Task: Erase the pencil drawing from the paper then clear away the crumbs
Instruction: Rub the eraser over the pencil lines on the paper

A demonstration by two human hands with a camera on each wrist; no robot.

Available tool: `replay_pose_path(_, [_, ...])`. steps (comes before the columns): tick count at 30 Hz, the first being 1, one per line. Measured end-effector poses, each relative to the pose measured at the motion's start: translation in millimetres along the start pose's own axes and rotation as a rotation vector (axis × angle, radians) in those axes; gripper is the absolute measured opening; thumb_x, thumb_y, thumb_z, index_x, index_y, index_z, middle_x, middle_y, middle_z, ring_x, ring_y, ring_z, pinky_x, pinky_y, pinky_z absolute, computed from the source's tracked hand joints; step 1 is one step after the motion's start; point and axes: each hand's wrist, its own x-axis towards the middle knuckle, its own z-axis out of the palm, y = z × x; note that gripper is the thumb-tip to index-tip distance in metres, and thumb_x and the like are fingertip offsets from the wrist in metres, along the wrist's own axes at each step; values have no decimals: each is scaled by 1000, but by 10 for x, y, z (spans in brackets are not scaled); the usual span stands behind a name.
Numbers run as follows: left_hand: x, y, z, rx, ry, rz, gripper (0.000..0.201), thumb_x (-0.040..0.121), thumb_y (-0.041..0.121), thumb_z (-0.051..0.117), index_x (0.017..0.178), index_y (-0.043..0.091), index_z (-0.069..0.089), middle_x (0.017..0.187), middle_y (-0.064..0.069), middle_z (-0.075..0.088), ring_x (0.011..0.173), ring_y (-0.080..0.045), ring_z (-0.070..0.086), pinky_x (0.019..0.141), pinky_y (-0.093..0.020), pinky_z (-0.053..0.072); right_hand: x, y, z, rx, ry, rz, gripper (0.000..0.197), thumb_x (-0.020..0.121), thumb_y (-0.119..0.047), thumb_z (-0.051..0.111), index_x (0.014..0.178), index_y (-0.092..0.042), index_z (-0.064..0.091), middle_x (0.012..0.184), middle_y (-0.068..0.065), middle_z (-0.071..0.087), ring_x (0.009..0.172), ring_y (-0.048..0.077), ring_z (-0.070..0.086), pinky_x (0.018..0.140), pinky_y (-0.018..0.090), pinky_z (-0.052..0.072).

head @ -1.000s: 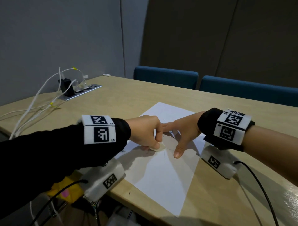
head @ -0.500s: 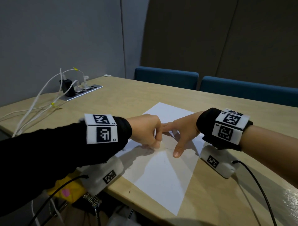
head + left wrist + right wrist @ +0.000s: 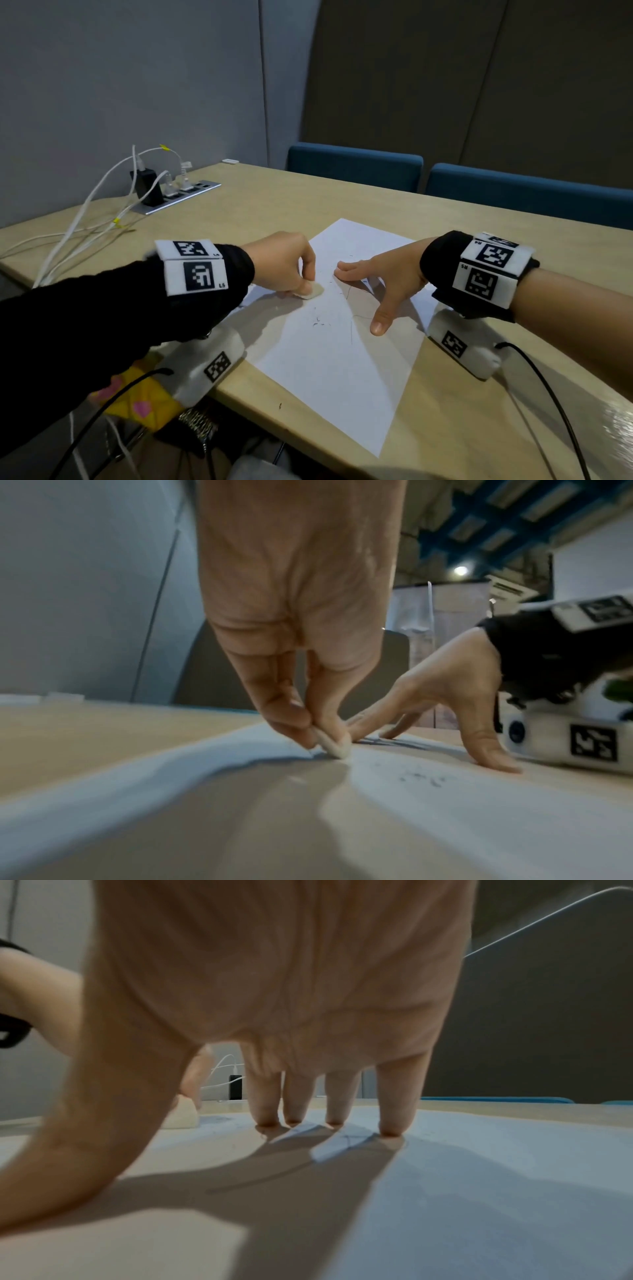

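A white sheet of paper (image 3: 329, 370) lies on the wooden table (image 3: 479, 411) and bears faint pencil lines (image 3: 351, 329) and dark crumbs (image 3: 318, 322). My left hand (image 3: 284, 267) pinches a small white eraser (image 3: 312, 292) and presses it to the paper's left part; the left wrist view shows the eraser (image 3: 334, 746) between thumb and fingers. My right hand (image 3: 383, 284) is spread, its fingertips (image 3: 390, 1130) and thumb pressing the paper flat just right of the eraser (image 3: 181, 1118). The crumbs (image 3: 421, 776) lie between the two hands.
A power strip (image 3: 178, 195) with plugs and white cables (image 3: 85, 222) sits at the far left of the table. Two blue chairs (image 3: 352, 164) stand behind the far edge. The paper's near corner reaches the table's front edge.
My left hand has drawn the eraser leftward, away from the right hand's fingers, uncovering crumbs and pencil marks between them. The right hand stays planted on the paper.
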Motion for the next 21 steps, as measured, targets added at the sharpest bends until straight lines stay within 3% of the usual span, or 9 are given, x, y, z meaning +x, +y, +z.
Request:
replay_pose_path(5, [-117,70,40,-63,-183,28,13,83,20,68,72,23,63,73,-3,71,49,-4,56,61,-16,42,22,0,-4,5,-8,1,105,72,-51,72,149,-37,2,154,-27,-6,145,6,2,118,35,8])
replay_pose_path(9, [-35,90,44,36,-2,33,11,84,23,67,76,19,62,63,1,66,55,-6,55,62,-18,41,16,-15,-4,-3,-8,2,105,72,-51,72,149,-36,2,154,-26,-5,145,7,3,117,34,9])
replay_pose_path(15, [-113,140,36,5,-157,57,13,81,21,70,71,22,62,64,2,68,51,-3,56,64,-15,44,23,-3,-2,1,-16,4,106,71,-51,73,148,-38,2,154,-27,-5,145,7,4,116,34,9])
replay_pose_path(18, [-30,158,36,79,-60,64,14,83,20,69,72,20,60,59,7,60,57,-6,55,71,-21,49,11,-11,-11,-7,-11,6,104,73,-51,71,149,-37,1,154,-26,-4,145,8,4,116,34,9])
replay_pose_path(21, [30,152,42,78,34,49,7,84,20,68,82,15,64,59,9,55,62,-9,54,73,-24,47,5,-24,-15,-21,-12,10,104,73,-53,70,149,-36,1,155,-24,-4,145,9,5,118,36,9])
